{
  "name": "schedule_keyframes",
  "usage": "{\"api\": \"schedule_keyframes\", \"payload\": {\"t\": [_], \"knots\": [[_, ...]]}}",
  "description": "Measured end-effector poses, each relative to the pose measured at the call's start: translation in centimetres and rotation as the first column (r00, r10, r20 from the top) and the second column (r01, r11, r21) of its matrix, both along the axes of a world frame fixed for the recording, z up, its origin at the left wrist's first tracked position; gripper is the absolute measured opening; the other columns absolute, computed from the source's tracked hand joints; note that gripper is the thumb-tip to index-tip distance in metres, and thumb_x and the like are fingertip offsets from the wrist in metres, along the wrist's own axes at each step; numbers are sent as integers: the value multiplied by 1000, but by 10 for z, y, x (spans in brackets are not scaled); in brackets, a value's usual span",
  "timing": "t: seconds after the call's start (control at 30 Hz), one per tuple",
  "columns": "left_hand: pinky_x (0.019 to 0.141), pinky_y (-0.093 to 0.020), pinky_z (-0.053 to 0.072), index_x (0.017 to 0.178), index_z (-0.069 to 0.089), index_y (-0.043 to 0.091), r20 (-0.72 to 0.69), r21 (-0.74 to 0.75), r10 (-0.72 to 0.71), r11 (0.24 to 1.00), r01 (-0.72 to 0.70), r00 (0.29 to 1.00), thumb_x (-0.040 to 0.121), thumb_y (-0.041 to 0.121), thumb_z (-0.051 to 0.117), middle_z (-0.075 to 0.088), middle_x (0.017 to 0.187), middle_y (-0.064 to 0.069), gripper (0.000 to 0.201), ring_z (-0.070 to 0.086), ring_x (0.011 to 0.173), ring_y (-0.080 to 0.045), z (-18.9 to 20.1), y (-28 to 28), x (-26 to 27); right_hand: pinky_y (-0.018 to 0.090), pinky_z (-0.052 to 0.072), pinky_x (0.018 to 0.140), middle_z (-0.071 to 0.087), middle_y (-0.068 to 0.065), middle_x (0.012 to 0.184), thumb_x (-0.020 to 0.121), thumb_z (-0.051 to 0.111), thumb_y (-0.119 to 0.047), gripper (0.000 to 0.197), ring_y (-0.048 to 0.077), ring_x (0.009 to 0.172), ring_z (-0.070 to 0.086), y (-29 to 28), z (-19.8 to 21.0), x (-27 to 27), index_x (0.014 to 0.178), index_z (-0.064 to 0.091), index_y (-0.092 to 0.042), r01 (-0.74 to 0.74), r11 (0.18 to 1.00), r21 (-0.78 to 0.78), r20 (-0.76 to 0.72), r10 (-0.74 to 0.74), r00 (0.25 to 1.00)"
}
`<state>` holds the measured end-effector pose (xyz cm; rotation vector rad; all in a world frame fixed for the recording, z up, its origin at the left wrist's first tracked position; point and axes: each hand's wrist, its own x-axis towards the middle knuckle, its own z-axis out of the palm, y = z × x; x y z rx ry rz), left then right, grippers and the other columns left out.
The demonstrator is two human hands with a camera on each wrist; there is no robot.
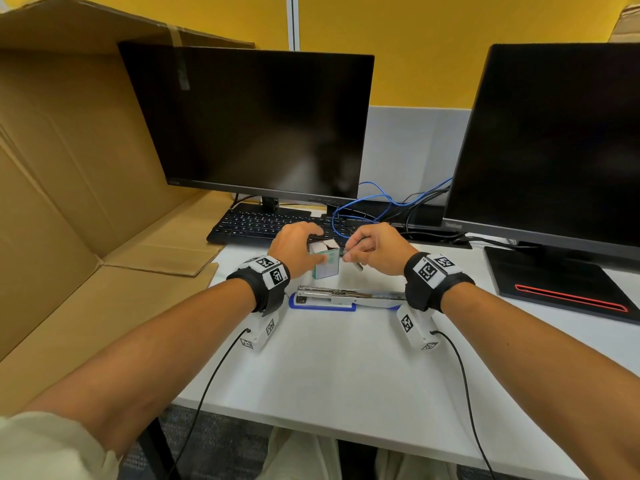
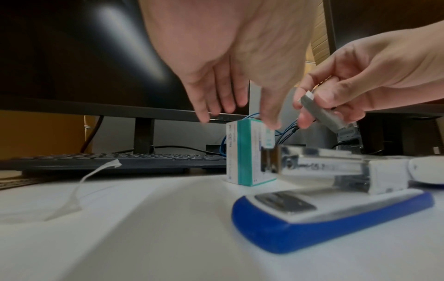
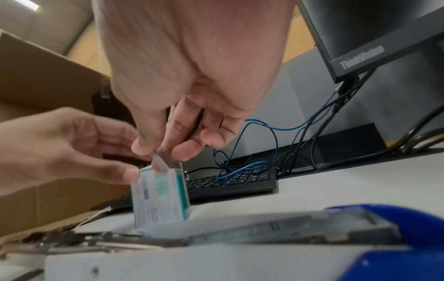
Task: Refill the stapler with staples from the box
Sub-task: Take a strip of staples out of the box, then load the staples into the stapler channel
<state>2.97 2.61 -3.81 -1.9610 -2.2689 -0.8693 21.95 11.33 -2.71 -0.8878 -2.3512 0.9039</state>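
A small white and teal staple box [image 1: 327, 263] stands upright on the white table [image 1: 346, 368], top flap open. My left hand [image 1: 320, 245] holds it, thumb across the front and fingers over the far side; in the left wrist view the box [image 2: 250, 152] sits below my left hand [image 2: 238, 117]. My right hand [image 1: 348, 254] pinches a grey strip of staples [image 2: 319, 112] just right of the box top; in the right wrist view the strip [image 3: 159, 163] hangs from that hand [image 3: 161, 152] by the box [image 3: 161, 197]. The blue and white stapler [image 1: 346, 297] lies open in front of the box, nearer me.
A black keyboard [image 1: 263, 223] and tangled blue cable [image 1: 363, 206] lie just behind the hands. Two dark monitors [image 1: 252, 123] [image 1: 554, 140] stand at the back. A large open cardboard box [image 1: 69, 168] fills the left. A black monitor base [image 1: 561, 289] sits at the right.
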Motion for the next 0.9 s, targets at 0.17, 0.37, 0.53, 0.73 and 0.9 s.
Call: {"api": "schedule_keyframes", "payload": {"t": [0.17,0.37,0.53,0.73,0.9], "knots": [[82,-28,59,113,72,13,37,86,-321,945,317,946,76,21,81,73,107,-4,38,64,89,-7,8,-14,6,31,57,85,80,5,87,85,75,-17,38,15,83,76,-11,-3,-7,117,56,-12,-93,993,-79,49,97,994],[72,-13,55,97,78,13,157,-69,-343,932,357,926,81,16,76,77,90,-1,16,69,76,-1,11,-24,0,26,49,87,79,1,88,83,77,-19,57,14,86,75,-18,-3,-13,131,46,-21,-163,982,-95,114,173,978],[72,-14,57,93,77,11,213,-97,-299,941,325,930,83,13,75,77,86,-4,11,72,75,-8,7,-32,-2,26,46,88,79,1,85,80,80,-22,56,13,85,75,-23,-9,-18,127,51,-23,-178,982,-64,118,184,976],[58,-3,49,99,76,13,134,-116,-264,953,280,955,84,15,74,75,92,-1,15,66,73,0,1,-41,-13,31,60,84,78,-1,90,77,83,-19,24,9,82,75,-30,-11,-22,99,75,-14,-199,979,46,254,182,950],[66,-11,51,107,74,14,16,-202,-278,940,275,961,84,17,72,74,96,-1,23,68,80,-8,-6,-47,-19,32,62,79,78,2,91,71,87,-25,24,15,80,74,-35,-16,-27,92,80,-13,-147,985,88,230,124,965]]}}
